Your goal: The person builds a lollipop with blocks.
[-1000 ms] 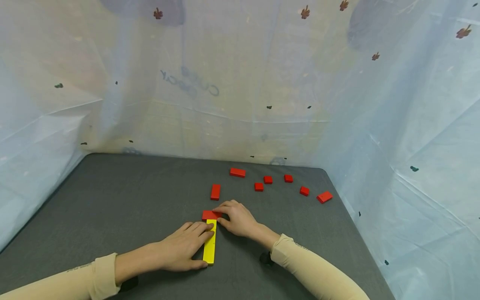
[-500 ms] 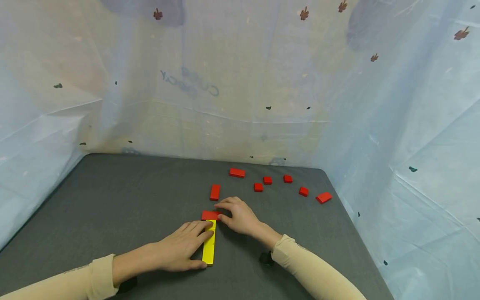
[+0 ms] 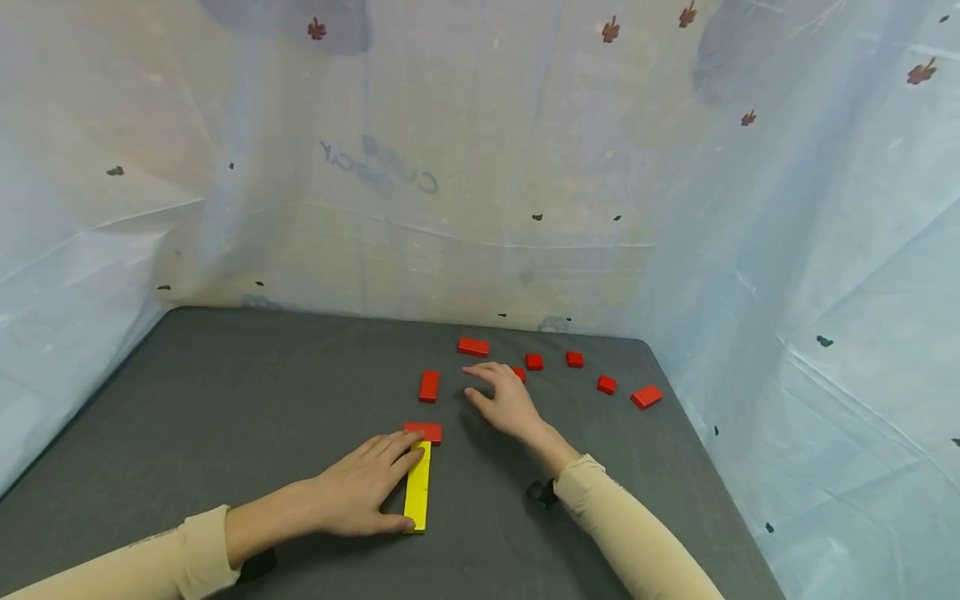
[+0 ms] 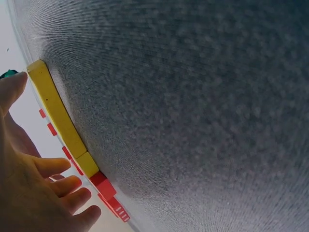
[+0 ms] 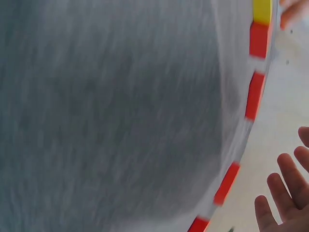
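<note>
My left hand [image 3: 358, 490] lies spread along a long yellow block [image 3: 417, 493], its thumb at the near end. In the left wrist view, a short yellow block [image 4: 87, 164] continues the line of the long one. A red rectangular block [image 3: 432, 432] lies crosswise at the far end of the yellow line, with left fingertips at its near side. Nothing is held in my right hand [image 3: 512, 407], whose fingers reach out over the dark table. A small red block [image 3: 520, 374] is partly hidden behind that hand. Another red rectangular block [image 3: 429, 387] lies left of its fingertips.
Farther back lie a red rectangular block [image 3: 473, 347] and small red blocks, among them one block [image 3: 574, 359] near the rear edge. One more red rectangular block [image 3: 647, 397] sits by the right edge. Pale sheeting [image 3: 450, 167] surrounds the grey cloth-covered table [image 3: 285, 375].
My right hand has left the crosswise red block and moved away to the back right. The left fingers have shifted slightly forward, up to that red block.
</note>
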`<action>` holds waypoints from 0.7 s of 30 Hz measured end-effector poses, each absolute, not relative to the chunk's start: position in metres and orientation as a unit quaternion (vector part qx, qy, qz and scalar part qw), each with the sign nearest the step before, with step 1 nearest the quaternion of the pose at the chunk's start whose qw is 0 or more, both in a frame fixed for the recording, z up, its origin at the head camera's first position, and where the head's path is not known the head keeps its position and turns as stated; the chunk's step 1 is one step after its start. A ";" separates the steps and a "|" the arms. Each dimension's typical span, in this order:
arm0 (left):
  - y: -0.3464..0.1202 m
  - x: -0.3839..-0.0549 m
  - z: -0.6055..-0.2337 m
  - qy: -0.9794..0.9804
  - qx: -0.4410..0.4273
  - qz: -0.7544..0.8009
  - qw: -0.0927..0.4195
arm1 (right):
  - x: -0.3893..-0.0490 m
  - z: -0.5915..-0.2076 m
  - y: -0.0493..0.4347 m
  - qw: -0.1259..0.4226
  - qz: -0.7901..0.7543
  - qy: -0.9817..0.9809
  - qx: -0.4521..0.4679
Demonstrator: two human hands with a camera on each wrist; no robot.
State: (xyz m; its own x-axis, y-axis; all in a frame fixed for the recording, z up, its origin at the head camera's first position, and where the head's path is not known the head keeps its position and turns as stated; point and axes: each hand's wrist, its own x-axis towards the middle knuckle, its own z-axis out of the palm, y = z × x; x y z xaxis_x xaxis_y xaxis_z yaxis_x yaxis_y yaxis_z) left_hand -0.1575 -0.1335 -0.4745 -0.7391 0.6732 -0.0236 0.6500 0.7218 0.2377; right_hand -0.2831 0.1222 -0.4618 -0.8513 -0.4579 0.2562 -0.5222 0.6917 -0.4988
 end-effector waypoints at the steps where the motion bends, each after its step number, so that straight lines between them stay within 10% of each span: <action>1: -0.134 -0.158 -0.475 0.926 0.358 0.107 0.056 | -0.287 -0.463 0.126 0.060 0.289 -0.920 0.256; 21: -0.134 -0.161 -0.479 0.924 0.354 0.101 0.103 | -0.331 -0.482 0.193 0.038 0.237 -0.958 0.158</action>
